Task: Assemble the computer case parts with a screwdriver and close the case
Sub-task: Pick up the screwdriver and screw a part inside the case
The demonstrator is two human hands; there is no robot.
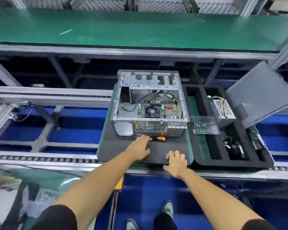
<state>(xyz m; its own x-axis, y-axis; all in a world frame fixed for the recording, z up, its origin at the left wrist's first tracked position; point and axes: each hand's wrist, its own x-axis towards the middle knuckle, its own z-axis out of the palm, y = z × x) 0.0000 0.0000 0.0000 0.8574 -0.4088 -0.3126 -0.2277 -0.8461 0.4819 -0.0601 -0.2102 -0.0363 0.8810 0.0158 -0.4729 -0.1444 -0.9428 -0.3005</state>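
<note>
At nine o'clock of the scene lie only conveyor rails [48, 98] and blue floor. At the centre a black mat [123, 146] carries the open case [150, 103], its motherboard [158, 110] showing and its rear panel facing the person.

The left hand [139, 147] reaches across the mat, fingers extended and loosely spread, the fingertips [147, 138] at the dark end of the screwdriver [159, 138]. Whether they touch it or only come close I cannot tell; nothing is gripped yet. The screwdriver lies on the mat just in front of the case's rear panel, its long axis running nine to three, orange handle toward three o'clock. From the left hand it lies at about one o'clock.

The right hand [176, 161] rests at the mat's near edge, fingers bent over it, thumb out to the side, apparently steadying the mat. From it the screwdriver lies at about eleven o'clock, farther off, so the left hand looks the likelier one to take the tool. The handle points away from that hand, so the fingers would have to slide toward three o'clock to close round it.

At three o'clock a foam tray [198, 156] holds a power supply [223, 112], a clear box [204, 125] and cables. The grey side panel [259, 93] leans beyond it, so closing the case seems far off.
</note>
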